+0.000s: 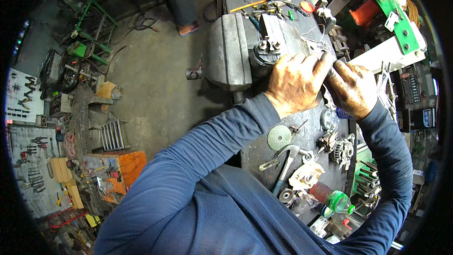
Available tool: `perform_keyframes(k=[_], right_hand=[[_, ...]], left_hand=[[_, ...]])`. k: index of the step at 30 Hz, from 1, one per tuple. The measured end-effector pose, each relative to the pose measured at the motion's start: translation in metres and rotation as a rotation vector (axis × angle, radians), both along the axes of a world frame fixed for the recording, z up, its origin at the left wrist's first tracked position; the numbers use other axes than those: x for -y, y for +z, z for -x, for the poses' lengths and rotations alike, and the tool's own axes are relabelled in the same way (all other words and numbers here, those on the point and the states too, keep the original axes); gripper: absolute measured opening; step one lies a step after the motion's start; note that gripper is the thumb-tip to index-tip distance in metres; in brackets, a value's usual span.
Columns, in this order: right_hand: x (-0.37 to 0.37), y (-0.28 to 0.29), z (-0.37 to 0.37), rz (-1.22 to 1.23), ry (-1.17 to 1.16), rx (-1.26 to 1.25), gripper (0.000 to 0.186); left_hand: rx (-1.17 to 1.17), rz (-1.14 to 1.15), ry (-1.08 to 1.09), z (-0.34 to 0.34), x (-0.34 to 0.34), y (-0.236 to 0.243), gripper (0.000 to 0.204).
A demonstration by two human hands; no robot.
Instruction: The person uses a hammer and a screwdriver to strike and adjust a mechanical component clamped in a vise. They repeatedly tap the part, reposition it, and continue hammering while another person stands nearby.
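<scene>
A: What are the hands doing?
B: The left hand (295,81) and right hand (351,89) are pressing together, gripping a slim tool (329,71) just right of the bench vise (229,51).
A: And the part?
B: The cylindrical part (264,53) is sitting clamped in that vise.

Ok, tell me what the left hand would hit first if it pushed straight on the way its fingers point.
The left hand points up and right, so it would probably first meet the thin wire on the metal plate by the vise; depth is unclear.

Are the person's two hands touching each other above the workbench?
Touching. The head view shows the left hand pressed against the right hand, fingers meeting with no gap.
</scene>
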State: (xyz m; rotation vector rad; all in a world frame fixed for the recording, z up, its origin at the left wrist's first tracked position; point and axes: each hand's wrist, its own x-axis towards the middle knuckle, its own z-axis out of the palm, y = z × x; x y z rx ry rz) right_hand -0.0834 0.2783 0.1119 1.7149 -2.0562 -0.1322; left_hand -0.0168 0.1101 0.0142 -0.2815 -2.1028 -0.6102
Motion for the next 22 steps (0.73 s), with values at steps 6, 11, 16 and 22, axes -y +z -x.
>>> perform_keyframes(k=[6, 11, 16, 22], right_hand=[[0.002, 0.0, 0.008, -0.027, 0.044, 0.005, 0.021], [0.008, 0.004, 0.027, -0.053, 0.187, -0.026, 0.036], [0.015, 0.009, 0.057, -0.079, 0.301, 0.032, 0.041], [0.014, -0.011, 0.082, -0.094, 0.293, -0.061, 0.05]], left_hand=[[-0.013, 0.01, 0.029, 0.004, 0.001, -0.003, 0.078], [0.069, -0.017, 0.035, -0.001, 0.002, -0.001, 0.088], [0.087, -0.035, 0.079, 0.003, -0.001, 0.001, 0.086], [0.124, 0.008, 0.134, 0.003, -0.005, 0.0, 0.084]])
